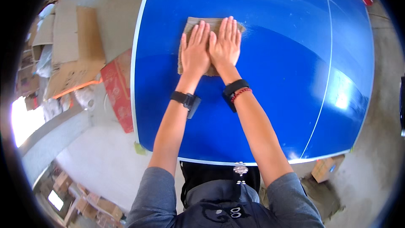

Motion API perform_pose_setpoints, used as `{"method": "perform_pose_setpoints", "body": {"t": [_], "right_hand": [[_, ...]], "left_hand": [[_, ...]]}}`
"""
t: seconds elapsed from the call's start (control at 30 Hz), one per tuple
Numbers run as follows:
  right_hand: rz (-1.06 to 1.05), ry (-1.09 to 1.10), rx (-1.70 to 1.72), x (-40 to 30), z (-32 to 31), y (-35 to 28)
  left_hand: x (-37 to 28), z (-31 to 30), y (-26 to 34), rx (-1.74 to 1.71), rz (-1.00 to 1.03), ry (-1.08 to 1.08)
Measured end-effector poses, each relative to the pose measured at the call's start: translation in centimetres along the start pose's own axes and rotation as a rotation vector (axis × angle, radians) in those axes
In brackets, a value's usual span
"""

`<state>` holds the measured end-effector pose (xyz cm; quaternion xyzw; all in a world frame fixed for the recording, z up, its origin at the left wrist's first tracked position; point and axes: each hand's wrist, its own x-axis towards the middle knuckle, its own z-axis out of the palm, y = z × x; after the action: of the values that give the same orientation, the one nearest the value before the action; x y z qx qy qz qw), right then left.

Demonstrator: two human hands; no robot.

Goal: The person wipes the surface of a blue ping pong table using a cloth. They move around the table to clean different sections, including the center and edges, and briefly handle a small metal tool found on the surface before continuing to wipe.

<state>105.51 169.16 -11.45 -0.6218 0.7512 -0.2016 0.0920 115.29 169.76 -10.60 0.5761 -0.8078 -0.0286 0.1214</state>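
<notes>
A brown cloth [193, 21] with a ribbed edge lies flat on the blue table tennis table [272, 101]. My left hand [196, 53] rests palm down on the cloth's left half, its fingers stretched out away from me. Right beside it, my right hand [225, 46] presses flat on the cloth's right half, thumb close to the left hand. Neither hand grasps the fabric; much of it is hidden beneath them. Dark bands circle both wrists, and a red beaded bracelet [242, 93] is on the right one.
White lines edge the tabletop, and a thinner white line [329, 53] runs along its right part. Left of the table lie flattened cardboard boxes [65, 34] and a red cardboard sheet [120, 85]. A small carton [326, 168] stands below the near right corner. My body is at the near edge.
</notes>
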Motion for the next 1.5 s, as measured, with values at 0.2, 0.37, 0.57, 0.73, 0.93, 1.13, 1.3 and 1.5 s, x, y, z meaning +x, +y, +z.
{"method": "perform_pose_setpoints", "body": {"t": [0.2,0.37,0.57,0.73,0.93,1.13,1.3,1.5], "right_hand": [[0.009,0.064,0.094,-0.1,-0.5,-0.5],[0.055,0.111,0.081,-1.8,-1.9,0.3],[0.071,0.094,0.038,-1.5,-1.4,-1.4],[0.075,0.096,0.065,-1.5,-0.9,-2.1],[0.277,0.197,0.007,-1.6,0.7,-4.9],[0.475,0.292,-0.031,1.5,1.9,-6.4],[0.625,0.356,-0.082,2.0,2.7,-8.2],[0.737,0.415,-0.128,4.0,3.2,-8.8]], "left_hand": [[0.3,-1.0,-0.3,0.071,0.059,0.042],[-0.9,-2.0,1.2,0.085,0.098,-0.005],[-0.3,-2.1,-0.8,0.031,0.11,-0.066],[-0.1,-2.5,-1.7,-0.018,0.106,-0.072],[1.7,-2.5,-5.1,-0.107,0.302,-0.103],[6.5,-1.5,-7.2,-0.249,0.499,-0.062],[8.7,-1.0,-8.7,-0.327,0.648,-0.153],[12.1,-0.6,-9.2,-0.261,0.8,-0.166]]}}
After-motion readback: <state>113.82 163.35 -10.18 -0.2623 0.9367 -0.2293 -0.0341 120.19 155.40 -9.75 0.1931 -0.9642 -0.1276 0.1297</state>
